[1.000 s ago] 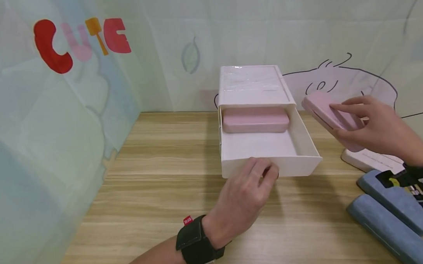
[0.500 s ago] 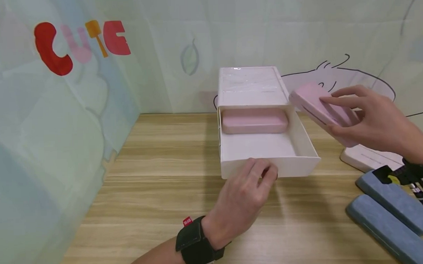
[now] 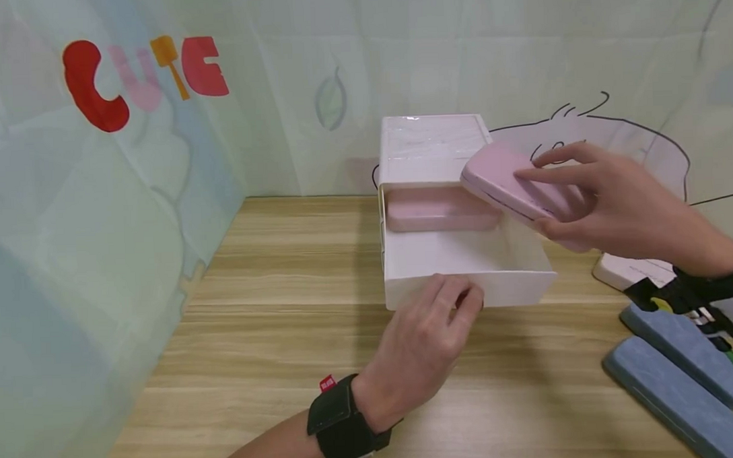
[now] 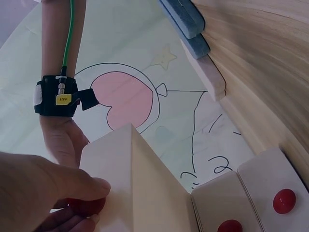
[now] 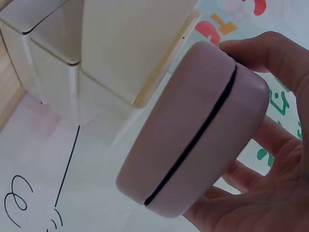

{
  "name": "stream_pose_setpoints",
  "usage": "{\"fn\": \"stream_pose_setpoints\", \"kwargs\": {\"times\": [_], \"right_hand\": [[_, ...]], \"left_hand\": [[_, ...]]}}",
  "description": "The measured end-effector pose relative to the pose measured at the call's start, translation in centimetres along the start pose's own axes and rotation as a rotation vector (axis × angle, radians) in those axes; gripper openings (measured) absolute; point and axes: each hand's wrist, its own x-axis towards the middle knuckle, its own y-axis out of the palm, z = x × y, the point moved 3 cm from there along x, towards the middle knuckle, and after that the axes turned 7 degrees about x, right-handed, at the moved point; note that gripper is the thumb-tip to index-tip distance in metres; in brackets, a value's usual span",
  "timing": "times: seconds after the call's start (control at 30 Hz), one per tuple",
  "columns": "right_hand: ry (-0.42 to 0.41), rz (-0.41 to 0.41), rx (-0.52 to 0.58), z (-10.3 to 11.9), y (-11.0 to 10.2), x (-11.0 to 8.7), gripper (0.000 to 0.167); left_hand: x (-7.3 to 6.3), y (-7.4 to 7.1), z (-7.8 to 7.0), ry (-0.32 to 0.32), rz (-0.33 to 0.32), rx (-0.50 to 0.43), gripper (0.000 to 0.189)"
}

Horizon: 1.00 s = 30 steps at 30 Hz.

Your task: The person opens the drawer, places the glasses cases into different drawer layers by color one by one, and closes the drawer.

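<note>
A white drawer (image 3: 520, 289) is pulled out of the top of a small white drawer cabinet (image 3: 433, 146). Its red knob (image 4: 89, 207) is pinched by my left hand (image 3: 420, 345). Across the back of the drawer lies a pink glasses case (image 3: 435, 212). My right hand (image 3: 620, 203) grips a second pink glasses case (image 3: 504, 177), tilted, above the drawer's right side, thumb on one side and fingers on the other. The dark seam (image 5: 190, 140) of this case is closed in the right wrist view.
On the table (image 3: 272, 313) to the right lie two blue cases, one nearer (image 3: 669, 393) and one behind (image 3: 686, 352), plus a white box-like item (image 3: 628, 270). Lower drawers show red knobs (image 4: 284, 201). A printed sheet (image 3: 289, 90) hangs behind.
My right hand has carried the pink glasses case leftward, from beside the cabinet to over the drawer's right side. The left hand and the drawer have stayed in place.
</note>
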Motion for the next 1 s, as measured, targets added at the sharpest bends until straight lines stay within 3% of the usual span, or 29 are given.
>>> {"fn": "stream_pose_setpoints", "kwargs": {"times": [0.3, 0.57, 1.0], "right_hand": [[-0.126, 0.03, 0.022, 2.3, 0.6, 0.8, 0.059], [-0.192, 0.152, 0.08, 3.9, 1.7, 1.7, 0.06], [-0.261, 0.261, 0.148, 4.8, 3.8, 3.1, 0.053]], "left_hand": [[-0.1, 0.0, 0.1, 0.008, -0.006, 0.007, 0.018], [-0.2, 0.0, 0.1, 0.012, -0.019, 0.003, 0.019], [-0.3, 0.0, 0.1, 0.015, -0.01, 0.011, 0.02]]}}
